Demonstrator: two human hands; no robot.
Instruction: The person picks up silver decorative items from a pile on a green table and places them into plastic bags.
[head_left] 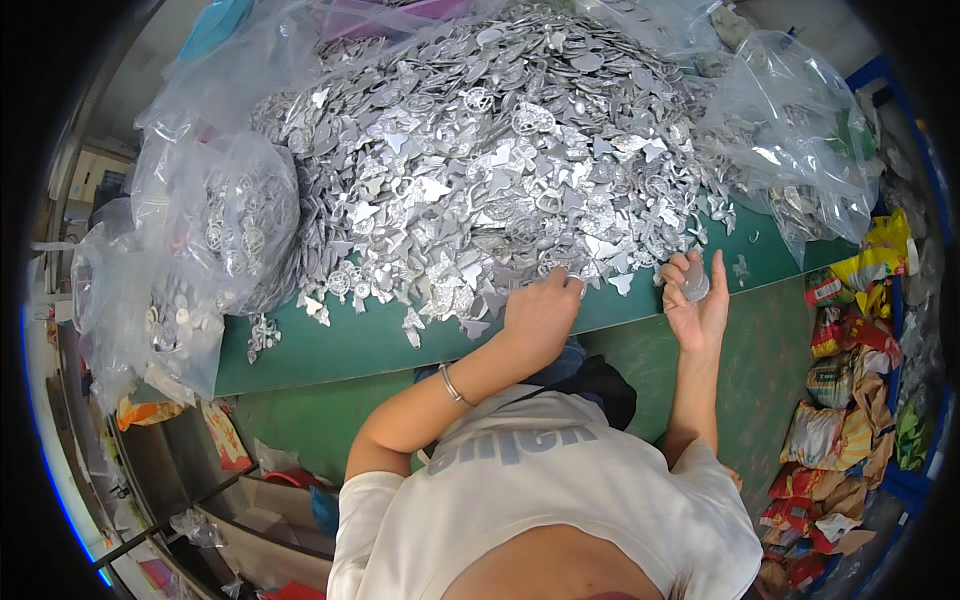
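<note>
A large heap of small silver metal pieces (480, 190), in flat, ring and butterfly-like shapes, covers the green tabletop (380, 350). At the heap's near edge is my left hand (543, 318), back upward, its fingers curled together among the pieces. Whatever those fingers pinch is hidden. Farther right, my right hand (700, 312) is raised just off the table's front edge, palm turned up. It grips a flat, rounded silver metal piece (694, 284) between thumb and fingers.
Clear plastic bags of metal pieces stand left (245, 220) and right (800, 140) of the heap. A purple container (400, 15) sits behind it. Colourful packets (825, 430) pile up beside a blue frame on the right. Cardboard boxes (270, 520) lie lower left.
</note>
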